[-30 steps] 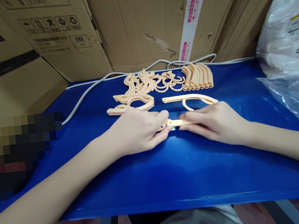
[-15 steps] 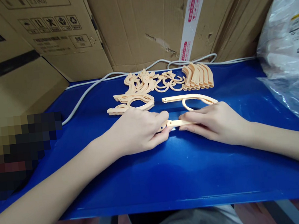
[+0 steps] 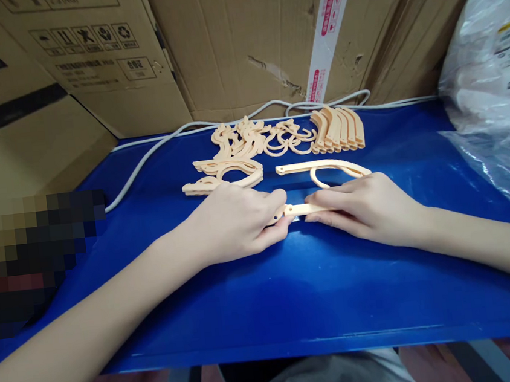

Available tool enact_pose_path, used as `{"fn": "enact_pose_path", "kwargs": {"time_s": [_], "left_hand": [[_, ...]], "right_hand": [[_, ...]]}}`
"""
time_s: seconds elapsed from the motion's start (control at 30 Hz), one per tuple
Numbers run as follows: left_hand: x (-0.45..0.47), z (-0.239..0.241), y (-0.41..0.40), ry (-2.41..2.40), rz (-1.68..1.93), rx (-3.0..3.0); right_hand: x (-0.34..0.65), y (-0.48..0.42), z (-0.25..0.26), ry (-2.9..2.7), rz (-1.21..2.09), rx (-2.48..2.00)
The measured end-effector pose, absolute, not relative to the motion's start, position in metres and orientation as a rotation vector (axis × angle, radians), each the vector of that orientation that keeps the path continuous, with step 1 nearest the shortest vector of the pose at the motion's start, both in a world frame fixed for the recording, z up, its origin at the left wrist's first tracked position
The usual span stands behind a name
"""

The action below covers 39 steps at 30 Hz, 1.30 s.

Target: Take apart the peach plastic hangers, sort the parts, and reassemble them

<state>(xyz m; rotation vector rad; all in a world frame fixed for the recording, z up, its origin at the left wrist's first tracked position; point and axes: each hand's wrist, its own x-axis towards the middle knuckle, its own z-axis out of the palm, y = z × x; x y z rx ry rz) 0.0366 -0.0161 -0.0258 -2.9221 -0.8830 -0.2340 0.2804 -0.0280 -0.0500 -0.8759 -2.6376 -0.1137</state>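
My left hand (image 3: 235, 220) and my right hand (image 3: 366, 206) meet at the middle of the blue table (image 3: 293, 296). Between their fingertips they pinch a peach plastic hanger piece (image 3: 305, 209), most of it hidden under the fingers. Just behind my right hand lies a loose hanger arm with a hook (image 3: 326, 170). Behind my left hand lies a small stack of curved hanger parts (image 3: 226, 174). Further back sit a tangle of hooks (image 3: 263, 138) and a row of stacked arms (image 3: 338, 129).
Cardboard boxes (image 3: 230, 41) wall in the back and left. A white cable (image 3: 151, 153) runs along the table's rear edge. A crinkled plastic bag (image 3: 494, 81) fills the right side. A blurred-out patch covers the left edge.
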Motion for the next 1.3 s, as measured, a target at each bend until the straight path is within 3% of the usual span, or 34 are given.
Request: {"fn": "enact_pose_path", "kwargs": {"time_s": [0.47, 1.3], "left_hand": [[0.0367, -0.0296, -0.0159, -0.815, -0.351, -2.934], [0.0406, -0.0256, -0.0205, -0.955, -0.144, -2.94]], "right_hand": [[0.2802, -0.0273, -0.0486, -2.641, -0.131, -0.863], [0.2806, -0.0258, -0.0517, -2.624, -0.105, -0.874]]}}
